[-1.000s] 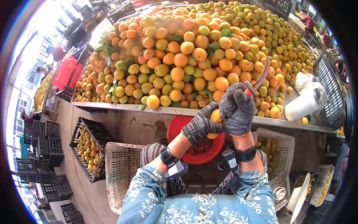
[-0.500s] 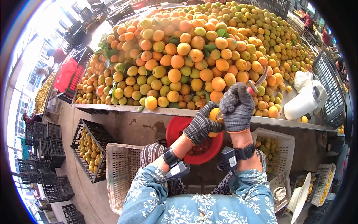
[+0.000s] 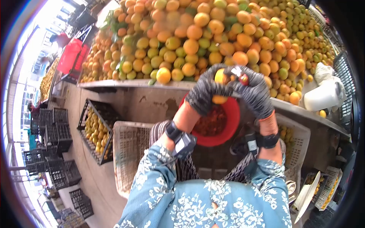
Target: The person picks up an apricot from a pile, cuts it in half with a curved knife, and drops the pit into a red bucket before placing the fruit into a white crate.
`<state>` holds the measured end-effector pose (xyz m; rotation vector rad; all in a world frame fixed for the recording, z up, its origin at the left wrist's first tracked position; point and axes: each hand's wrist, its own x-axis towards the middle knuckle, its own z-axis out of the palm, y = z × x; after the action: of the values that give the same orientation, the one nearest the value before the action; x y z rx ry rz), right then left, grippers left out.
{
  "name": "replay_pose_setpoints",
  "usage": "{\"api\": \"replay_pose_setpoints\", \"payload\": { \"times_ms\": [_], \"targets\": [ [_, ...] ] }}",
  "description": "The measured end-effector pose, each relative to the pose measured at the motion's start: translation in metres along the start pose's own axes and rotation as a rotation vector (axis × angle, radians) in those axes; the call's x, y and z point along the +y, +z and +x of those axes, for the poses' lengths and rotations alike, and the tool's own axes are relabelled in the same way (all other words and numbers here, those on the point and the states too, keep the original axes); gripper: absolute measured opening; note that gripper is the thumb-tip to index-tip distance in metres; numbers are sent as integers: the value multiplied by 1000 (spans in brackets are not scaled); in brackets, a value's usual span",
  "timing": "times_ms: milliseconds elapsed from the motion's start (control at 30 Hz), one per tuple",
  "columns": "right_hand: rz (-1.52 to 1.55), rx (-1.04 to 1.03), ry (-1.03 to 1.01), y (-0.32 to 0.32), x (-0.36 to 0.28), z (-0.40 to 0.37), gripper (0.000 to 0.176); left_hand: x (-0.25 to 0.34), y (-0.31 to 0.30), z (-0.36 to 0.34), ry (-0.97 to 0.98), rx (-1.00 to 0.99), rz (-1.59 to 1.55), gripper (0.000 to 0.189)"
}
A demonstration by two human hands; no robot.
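Observation:
Both my hands wear grey knitted gloves and meet above the red basin point(image 3: 236, 121), near the metal table's edge point(image 3: 125, 83). A yellow-orange apricot point(image 3: 219, 76) is gripped in my left hand point(image 3: 205, 93), with yellow fruit showing above and below the thumb. My right hand point(image 3: 254, 91) is closed around a knife with a red handle point(image 3: 243, 79); it is brought right up against the fruit, and the fingers cover most of the blade. Dark reddish-brown scraps fill the bottom of the basin. Beyond my hands rises a large heap of apricots point(image 3: 190, 47).
On the left floor stand a black crate point(image 3: 110, 142) of apricots and a white crate point(image 3: 121, 167). Another white crate point(image 3: 302, 142) holding fruit is by my right knee. A white jug point(image 3: 321, 97) lies on the table's right end. Farther left is a red crate point(image 3: 72, 57).
The view has tilted downward, so the heap sits higher in it. My right hand has turned the knife from pointing up and away to beside the apricot, which stays in my left hand.

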<state>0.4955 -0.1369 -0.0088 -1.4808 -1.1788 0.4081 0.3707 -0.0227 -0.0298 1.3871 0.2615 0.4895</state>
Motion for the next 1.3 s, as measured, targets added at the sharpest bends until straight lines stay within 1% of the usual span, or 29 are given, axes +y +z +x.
{"api": "replay_pose_setpoints", "payload": {
  "times_ms": [33, 67, 100, 167, 233, 267, 300, 367, 400, 433, 467, 500, 533, 567, 600, 667, 700, 767, 833, 900, 933, 967, 1033, 1067, 1100, 1167, 1200, 1233, 1300],
  "targets": [
    [-7, -14, -34, 0, -2, 0, 28, 7, -3, -1, 135, -1, 227, 57],
    [-49, -2, -25, 1, -1, -3, 30, 6, -2, -1, 91, 11, 128, 57],
    [-95, 12, -18, 2, -2, -6, 33, 5, -4, 1, -58, -30, -179, 58],
    [-79, -39, -42, 6, -4, -8, 29, -1, -9, 0, -65, -54, -138, 50],
    [258, 102, 28, 12, -1, -14, 24, -2, -14, 0, -42, -98, -95, 49],
    [414, 147, 127, 16, 2, -16, 23, -2, -16, 0, -17, -152, -53, 48],
    [414, 145, 126, 15, 1, -16, 23, -1, -15, -3, -15, -149, -53, 48],
    [578, 107, 336, 11, -2, -16, 24, 1, -13, -9, 475, -142, 386, 44],
    [578, 75, 375, 9, 1, -15, 25, 2, -13, -10, 479, -136, 390, 44],
    [580, 69, 370, 13, -1, -14, 25, 4, -12, -10, 282, -118, 201, 42],
    [480, 52, 186, 18, -5, -12, 24, 5, -12, -11, 84, -100, 12, 41],
    [379, 38, 0, 21, -7, -10, 23, 8, -12, -12, 89, -99, 18, 41],
    [202, -16, 12, 18, -4, -8, 22, 11, -12, -15, -68, -96, -189, 37],
    [205, -16, 6, 18, -3, -10, 22, 13, -11, -16, -227, -92, -395, 33],
    [304, -30, 61, 17, -4, -12, 21, 15, -10, -16, -222, -90, -389, 33],
    [600, -26, 256, 14, 0, -18, 21, 17, -8, -17, -12, -114, -65, 33],
    [604, -31, 253, 13, 1, -21, 21, 18, -8, -18, 90, -122, 97, 33],
    [813, -24, 336, 14, 3, -23, 22, 24, -9, -32, 88, -106, 132, 33],
    [946, 38, 308, 16, 6, -23, 22, 25, -17, -47, 87, -92, 173, 32],
    [719, -21, 389, 7, 2, -23, 23, 11, -36, -63, -26, -14, -40, 32],
    [768, -75, 438, 4, -1, -21, 24, 25, -34, -65, -191, 17, -81, 35],
    [770, -79, 430, 12, -3, -21, 24, 25, -30, -70, -186, 18, -76, 35],
    [375, -234, 41, 34, -10, -22, 24, 21, -15, -75, -298, 88, -326, 29],
    [294, -300, 54, 32, -12, -24, 24, 23, -9, -72, -141, -51, -308, 23],
    [288, -298, 45, 29, -14, -25, 24, 19, -9, -73, -131, -57, -305, 23],
    [70, -274, -16, 24, -17, -25, 22, 12, -9, -75, -279, 132, -390, 19],
    [67, -272, -23, 23, -15, -25, 22, 9, -9, -76, -299, 134, -364, 20],
    [85, -254, -20, 25, -11, -27, 20, 11, -5, -76, -296, 131, -360, 20],
    [125, -216, -7, 27, -4, -33, 17, 12, 2, -78, -113, 126, -139, 21]
  ]
}}
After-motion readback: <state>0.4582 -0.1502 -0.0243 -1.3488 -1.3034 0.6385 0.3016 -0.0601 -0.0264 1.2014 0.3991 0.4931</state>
